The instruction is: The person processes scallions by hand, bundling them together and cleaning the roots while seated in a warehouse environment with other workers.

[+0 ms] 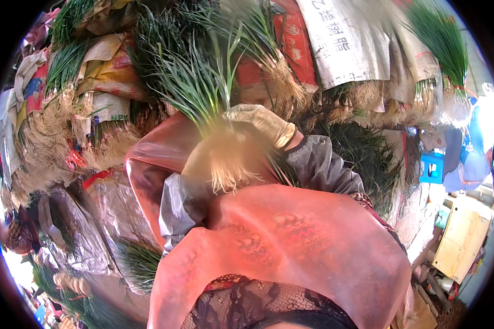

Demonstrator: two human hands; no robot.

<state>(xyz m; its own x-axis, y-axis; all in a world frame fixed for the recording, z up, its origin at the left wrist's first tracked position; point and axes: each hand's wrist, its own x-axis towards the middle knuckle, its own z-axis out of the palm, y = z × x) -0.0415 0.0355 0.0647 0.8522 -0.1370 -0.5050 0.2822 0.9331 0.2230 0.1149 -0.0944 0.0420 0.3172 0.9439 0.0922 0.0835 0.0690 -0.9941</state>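
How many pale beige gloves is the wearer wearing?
2: one on the right hand, at the green-leafed, pale-rooted bunch; another on the left hand, lower left, partly hidden by blur.

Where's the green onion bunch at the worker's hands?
In the head view, the green onion bunch is just left of centre, at the gloved left hand and right hand, its roots pointing toward the orange apron.

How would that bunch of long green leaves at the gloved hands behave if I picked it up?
The bunch would probably bend and sway at its tips, since the leaves are long, thin and splayed. It seems likely light for its size, with gaps between the leaves. Its fine, stringy roots might tangle or snag.
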